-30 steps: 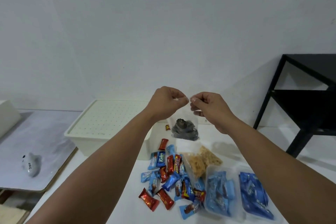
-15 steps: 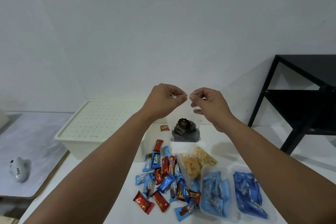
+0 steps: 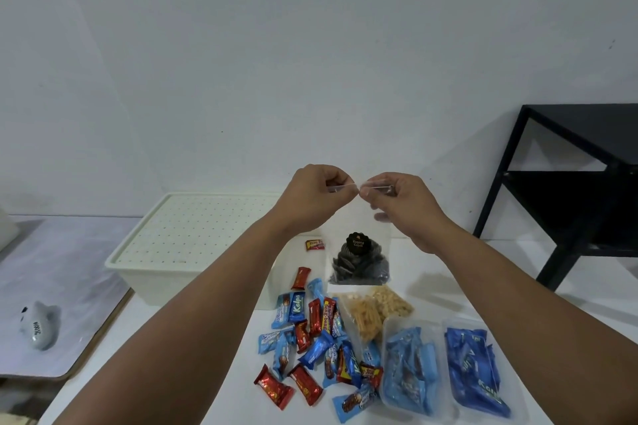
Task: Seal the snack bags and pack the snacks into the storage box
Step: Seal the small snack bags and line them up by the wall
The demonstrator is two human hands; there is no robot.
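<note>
Clear zip bag mid-seal, packing not started

Both hands, left hand [image 3: 316,195] and right hand [image 3: 397,198], are pinching the top strip of the clear plastic zip bag of dark cookies [image 3: 359,257], hanging above the white table [image 3: 431,290]. Lidded cream storage box [image 3: 193,234] is sitting left of the bag; loose red and blue wrapped candies [image 3: 310,338] are waiting below it, unpacked.
</note>
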